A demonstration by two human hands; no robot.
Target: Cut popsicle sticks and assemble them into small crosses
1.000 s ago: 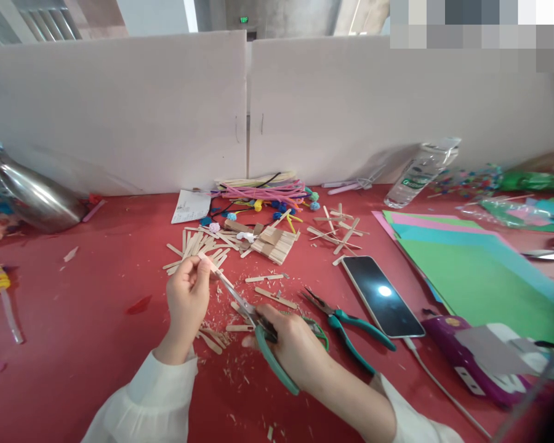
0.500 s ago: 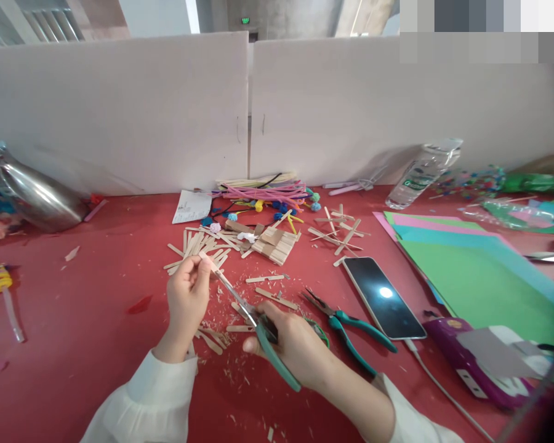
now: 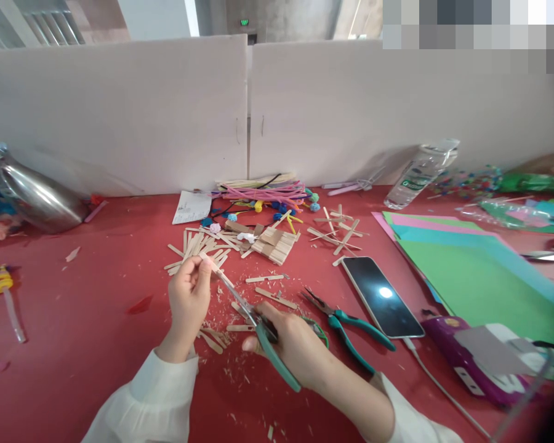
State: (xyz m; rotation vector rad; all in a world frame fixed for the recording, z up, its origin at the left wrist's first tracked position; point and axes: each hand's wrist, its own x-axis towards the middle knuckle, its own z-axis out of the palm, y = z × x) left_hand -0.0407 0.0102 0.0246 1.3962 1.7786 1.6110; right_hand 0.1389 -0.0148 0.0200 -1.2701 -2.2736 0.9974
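My left hand (image 3: 189,301) pinches the end of a wooden craft stick (image 3: 211,263) between thumb and fingertips. My right hand (image 3: 295,344) is wrapped round the green and dark handles of a pair of scissors (image 3: 270,354). Their narrow metal blades point up and left and meet the stick just below my left fingertips. Whether the blades are parted is too fine to tell. Under both hands lie wood shavings and several loose craft sticks (image 3: 276,298). Teal-handled long-nose pliers (image 3: 346,320) rest just right of my right hand, jaws toward the back.
Behind the hands are a pile of craft sticks (image 3: 196,246), a bundle of sticks (image 3: 277,245) and pipe cleaners (image 3: 263,189). A phone (image 3: 382,298) on a cable, coloured paper (image 3: 480,264) and a purple device (image 3: 471,360) lie right. A bottle (image 3: 420,175) leans; a metal jug (image 3: 37,191) stands left.
Almost nothing differs. My left hand has shifted very slightly to the right, with the stick still against the blades. The right hand keeps its grip on the scissors.
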